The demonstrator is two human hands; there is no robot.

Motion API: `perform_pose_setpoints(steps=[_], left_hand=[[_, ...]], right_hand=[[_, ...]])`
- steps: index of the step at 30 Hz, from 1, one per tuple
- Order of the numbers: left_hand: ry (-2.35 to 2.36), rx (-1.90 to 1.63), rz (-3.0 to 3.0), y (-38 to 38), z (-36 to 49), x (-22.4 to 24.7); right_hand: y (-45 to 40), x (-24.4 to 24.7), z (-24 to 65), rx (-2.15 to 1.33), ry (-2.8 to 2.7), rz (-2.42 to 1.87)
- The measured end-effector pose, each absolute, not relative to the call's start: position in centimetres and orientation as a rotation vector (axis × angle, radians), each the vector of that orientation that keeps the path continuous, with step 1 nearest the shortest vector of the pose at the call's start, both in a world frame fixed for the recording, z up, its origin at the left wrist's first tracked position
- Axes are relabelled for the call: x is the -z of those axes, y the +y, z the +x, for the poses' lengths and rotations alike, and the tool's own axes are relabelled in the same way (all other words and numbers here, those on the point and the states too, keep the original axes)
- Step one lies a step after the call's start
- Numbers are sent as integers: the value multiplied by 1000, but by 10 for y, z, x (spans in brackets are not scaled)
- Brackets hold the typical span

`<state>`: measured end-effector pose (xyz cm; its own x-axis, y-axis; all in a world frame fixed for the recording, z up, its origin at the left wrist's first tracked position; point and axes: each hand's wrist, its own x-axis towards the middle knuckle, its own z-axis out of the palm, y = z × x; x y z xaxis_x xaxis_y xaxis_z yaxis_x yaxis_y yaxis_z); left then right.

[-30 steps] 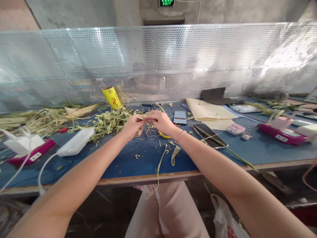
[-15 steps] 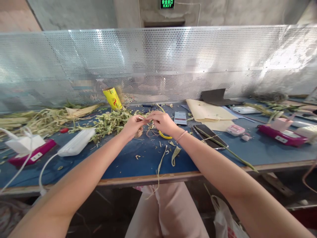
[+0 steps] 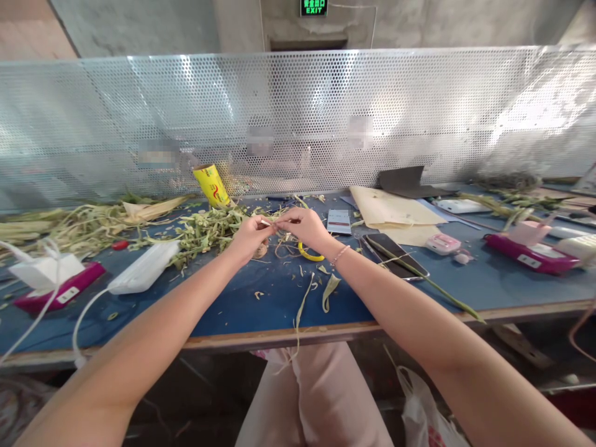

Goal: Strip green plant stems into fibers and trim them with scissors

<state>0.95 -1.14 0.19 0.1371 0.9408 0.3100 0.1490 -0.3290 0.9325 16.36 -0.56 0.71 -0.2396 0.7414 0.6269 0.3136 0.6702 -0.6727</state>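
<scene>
My left hand (image 3: 251,237) is closed in a pinch, with a small pale strip (image 3: 266,222) showing at its fingertips. Right beside it, the fingertips of my right hand (image 3: 305,228) are pinched together and meet the left ones; what they hold is too small to make out. Both hands are above the blue tabletop (image 3: 279,304). Behind and left of them lies a heap of dried green plant pieces (image 3: 205,233). Below my right hand there is a yellow ring (image 3: 310,253), partly hidden by the hand.
A yellow tube (image 3: 212,185) leans near the perforated metal screen (image 3: 298,112). Left are a white power bank (image 3: 144,267) and a magenta power strip (image 3: 60,292). Right lie a phone (image 3: 395,257) under a stalk, a pink case (image 3: 443,244) and beige paper (image 3: 395,208).
My right hand's fingers have shifted slightly, and more of the yellow ring shows beneath it. My left hand stays nearly in place with the pale strip.
</scene>
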Motion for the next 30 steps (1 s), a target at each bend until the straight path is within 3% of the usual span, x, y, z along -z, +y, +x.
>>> perform_pose_setpoints(steps=[8,15,21,30], left_hand=[[1148,-1195,1832,-13,8,-2],[1173,-1123,2144,-18,9,-9],[1155,-1132,1878,-16,8,-6],[1011,-1161,1402,-17,11,-11]], right_hand=[[-3,-7,166,-1030,-1665,-875],[1,-5,169,-1202,-1598,-789],[1,-3,168,-1055,-1680,-750],[-2,-4,171,-534,-1926,-640]])
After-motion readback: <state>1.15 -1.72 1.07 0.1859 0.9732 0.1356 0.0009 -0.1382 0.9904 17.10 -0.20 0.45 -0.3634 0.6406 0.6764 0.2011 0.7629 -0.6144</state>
